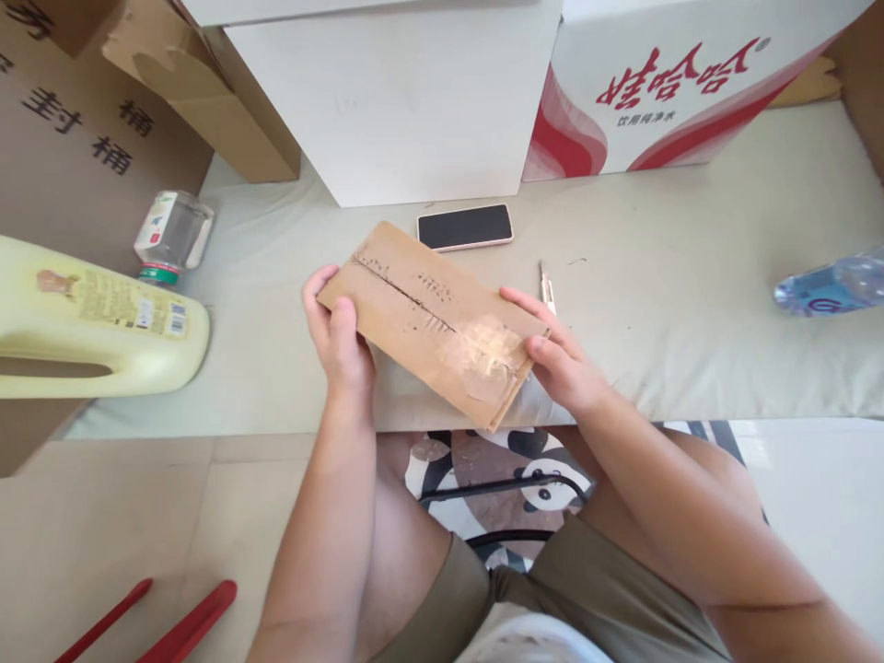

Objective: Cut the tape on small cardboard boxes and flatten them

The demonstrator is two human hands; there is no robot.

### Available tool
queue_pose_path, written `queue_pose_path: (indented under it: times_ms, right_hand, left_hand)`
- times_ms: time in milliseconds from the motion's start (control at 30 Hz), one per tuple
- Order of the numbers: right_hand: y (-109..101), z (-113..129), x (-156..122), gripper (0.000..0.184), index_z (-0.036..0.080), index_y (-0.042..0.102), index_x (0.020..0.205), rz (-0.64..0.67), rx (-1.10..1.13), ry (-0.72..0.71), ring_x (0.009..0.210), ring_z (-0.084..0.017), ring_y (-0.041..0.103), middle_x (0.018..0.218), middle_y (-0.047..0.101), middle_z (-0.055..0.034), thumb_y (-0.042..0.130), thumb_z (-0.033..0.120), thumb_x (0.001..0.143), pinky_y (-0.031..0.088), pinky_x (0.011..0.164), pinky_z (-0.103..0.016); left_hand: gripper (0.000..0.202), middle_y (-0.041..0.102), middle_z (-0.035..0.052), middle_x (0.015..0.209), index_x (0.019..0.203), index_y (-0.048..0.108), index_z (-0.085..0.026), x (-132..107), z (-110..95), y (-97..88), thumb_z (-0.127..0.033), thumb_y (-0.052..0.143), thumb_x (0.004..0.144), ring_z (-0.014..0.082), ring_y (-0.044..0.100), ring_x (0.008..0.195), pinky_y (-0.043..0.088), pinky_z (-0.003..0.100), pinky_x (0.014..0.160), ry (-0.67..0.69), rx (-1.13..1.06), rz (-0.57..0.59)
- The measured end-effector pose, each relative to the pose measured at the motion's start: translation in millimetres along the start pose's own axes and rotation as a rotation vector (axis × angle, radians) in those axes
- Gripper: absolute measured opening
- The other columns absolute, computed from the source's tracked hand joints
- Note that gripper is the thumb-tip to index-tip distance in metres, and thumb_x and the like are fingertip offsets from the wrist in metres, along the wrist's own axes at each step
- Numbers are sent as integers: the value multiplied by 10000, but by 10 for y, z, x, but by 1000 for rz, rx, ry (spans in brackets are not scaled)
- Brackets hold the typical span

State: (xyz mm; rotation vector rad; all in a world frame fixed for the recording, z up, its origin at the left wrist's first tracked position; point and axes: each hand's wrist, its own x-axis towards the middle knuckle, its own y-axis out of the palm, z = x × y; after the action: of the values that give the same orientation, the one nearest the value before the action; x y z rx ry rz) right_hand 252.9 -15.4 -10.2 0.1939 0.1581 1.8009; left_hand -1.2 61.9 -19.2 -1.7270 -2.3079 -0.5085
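Between both hands I hold a flat brown cardboard box (407, 318), tilted, over the near edge of the cloth-covered surface. A dark seam with scuffed marks runs along its upper face, and a shiny patch like clear tape covers its right end. My left hand (343, 336) is closed on the left end, thumb on top. My right hand (559, 359) grips the right end by its edge, with the thumb near the corner. Just beyond the box lies a phone (466, 226) with a dark screen. A slim utility knife (547, 287) lies beyond my right hand, partly hidden by it.
White cartons (414, 101) stand at the back, one with red lettering (680, 83). To the left are a yellow jug (152, 322), a clear jar (176, 235) and large brown cartons (89, 138). A water bottle (832, 284) lies at right. Red legs (186, 626) show at lower left.
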Motion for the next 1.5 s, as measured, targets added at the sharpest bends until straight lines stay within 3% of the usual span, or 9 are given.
queue_pose_path:
  times_ms: [100,267,1500]
  right_hand:
    - [13,9,10,686,311,539,1448,-19,-17,8,1405,-313,578,1528,592,-63,653,674,877,498,1169,-512]
    - [23,29,31,654,305,579,1403,-46,-29,11,1423,-328,557,1519,600,-56,669,653,857,485,1178,-519]
    - [64,-31,63,688,286,585,1353,-93,15,9,1345,-349,615,1428,661,-84,686,689,805,514,1133,-546]
  left_hand:
    - [494,612,35,1021,1082,571,-240,-29,-63,72,-598,721,775,214,637,988,513,338,899,-88,-44,-39]
    - [394,567,22,957,1004,550,-243,-57,-96,151,-526,685,765,187,595,892,486,297,793,-137,-76,-124]
    - [399,550,28,955,1010,533,-237,-60,-108,155,-514,656,750,197,582,912,475,305,806,-152,-47,-130]
